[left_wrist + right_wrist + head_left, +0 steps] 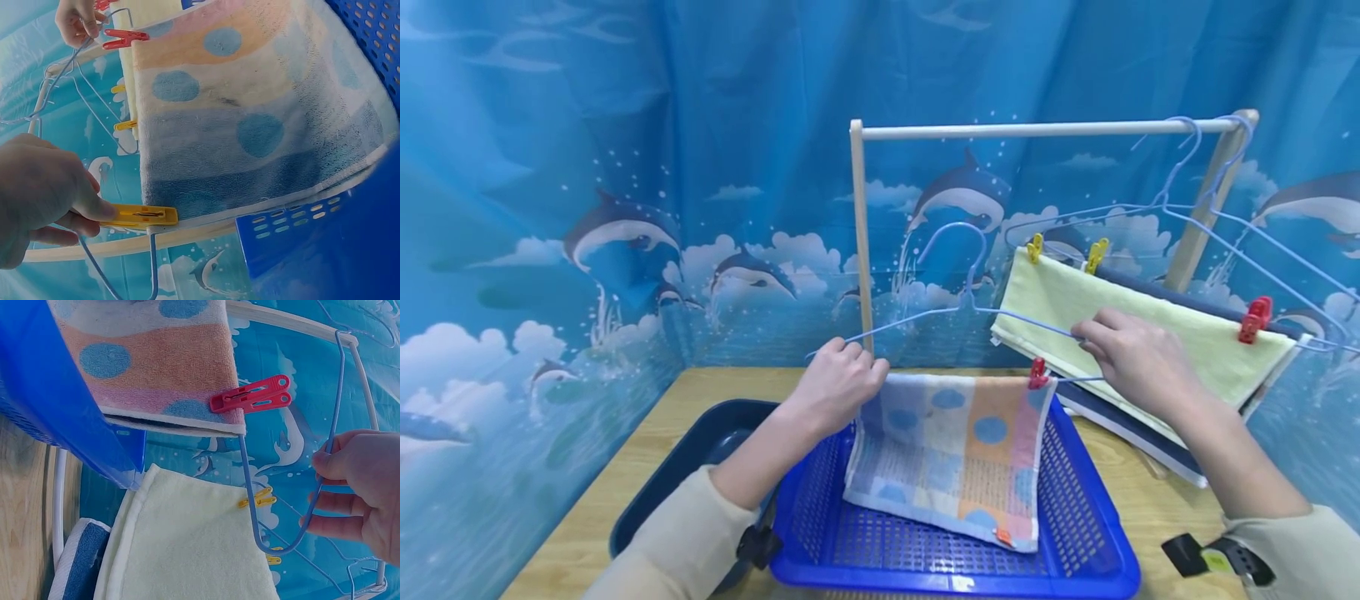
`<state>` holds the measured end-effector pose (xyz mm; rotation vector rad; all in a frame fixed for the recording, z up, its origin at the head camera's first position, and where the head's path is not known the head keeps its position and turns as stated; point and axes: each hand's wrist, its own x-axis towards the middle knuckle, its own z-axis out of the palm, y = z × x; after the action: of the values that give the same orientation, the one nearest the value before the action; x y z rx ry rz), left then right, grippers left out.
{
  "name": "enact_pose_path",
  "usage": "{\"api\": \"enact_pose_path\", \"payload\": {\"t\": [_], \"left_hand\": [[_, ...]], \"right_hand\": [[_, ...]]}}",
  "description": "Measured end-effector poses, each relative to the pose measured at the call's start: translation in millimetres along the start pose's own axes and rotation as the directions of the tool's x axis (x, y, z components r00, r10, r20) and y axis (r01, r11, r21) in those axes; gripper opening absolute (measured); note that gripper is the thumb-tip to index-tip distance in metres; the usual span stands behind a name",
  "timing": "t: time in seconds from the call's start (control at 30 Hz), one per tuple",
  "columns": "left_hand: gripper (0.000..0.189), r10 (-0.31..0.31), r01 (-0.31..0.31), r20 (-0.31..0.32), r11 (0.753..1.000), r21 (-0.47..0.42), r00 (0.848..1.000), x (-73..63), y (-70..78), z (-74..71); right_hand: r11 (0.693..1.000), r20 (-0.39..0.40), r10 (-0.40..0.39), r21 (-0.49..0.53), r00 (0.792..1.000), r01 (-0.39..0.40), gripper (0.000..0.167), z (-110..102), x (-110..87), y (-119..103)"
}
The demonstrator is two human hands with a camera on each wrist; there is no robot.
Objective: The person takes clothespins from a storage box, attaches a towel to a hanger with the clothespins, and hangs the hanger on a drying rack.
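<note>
A patterned towel [951, 450] with blue dots hangs folded over the bottom bar of a blue wire hanger [925, 314]. My left hand [842, 383] pinches a yellow clothespin [145, 215] that sits on the towel's left top corner; in the head view the hand hides this pin. At the opposite top corner, a red clothespin [1038, 375] clips the towel to the bar. My right hand [1138, 358] holds the hanger's right end, thumb and fingers on the wire [324, 464]. The hanger's hook points up, away from any rail.
Under the towel stands a blue perforated basket [1120, 550], with a dark basin [655, 492] to its left. Behind, a drying rack [1037, 131] bears two hangers at its right end. A pale green towel [1120, 325] and a dark towel hang there, with yellow and red clothespins.
</note>
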<state>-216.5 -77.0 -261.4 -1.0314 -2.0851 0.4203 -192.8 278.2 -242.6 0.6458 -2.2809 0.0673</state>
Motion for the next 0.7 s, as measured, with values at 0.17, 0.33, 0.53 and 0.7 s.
{"api": "enact_pose_path", "payload": {"t": [0.17, 0.33, 0.53, 0.7], "left_hand": [[0.016, -0.027, 0.025, 0.055, 0.999, 0.038, 0.998, -1.0, 0.6, -0.7], [0.008, -0.048, 0.044, 0.111, 0.998, 0.038, 0.993, -1.2, -2.4, -3.0], [0.002, -0.072, 0.071, 0.104, 0.997, 0.014, 0.992, -2.3, -6.2, -4.0], [0.007, -0.064, 0.063, 0.114, 0.998, 0.013, 0.991, -2.1, -6.6, -4.7]], "right_hand": [[1.0, -0.021, -0.015, -0.006, 1.0, 0.015, 0.021, 2.8, -0.2, 0.1], [1.0, -0.05, -0.027, -0.017, 0.998, 0.026, 0.021, 4.7, 0.0, 0.3], [0.998, -0.058, -0.005, -0.059, 0.998, 0.002, 0.021, 2.8, 0.5, -1.0], [0.994, -0.056, 0.023, -0.109, 0.998, -0.029, 0.018, 1.2, 0.4, -2.8]]}}
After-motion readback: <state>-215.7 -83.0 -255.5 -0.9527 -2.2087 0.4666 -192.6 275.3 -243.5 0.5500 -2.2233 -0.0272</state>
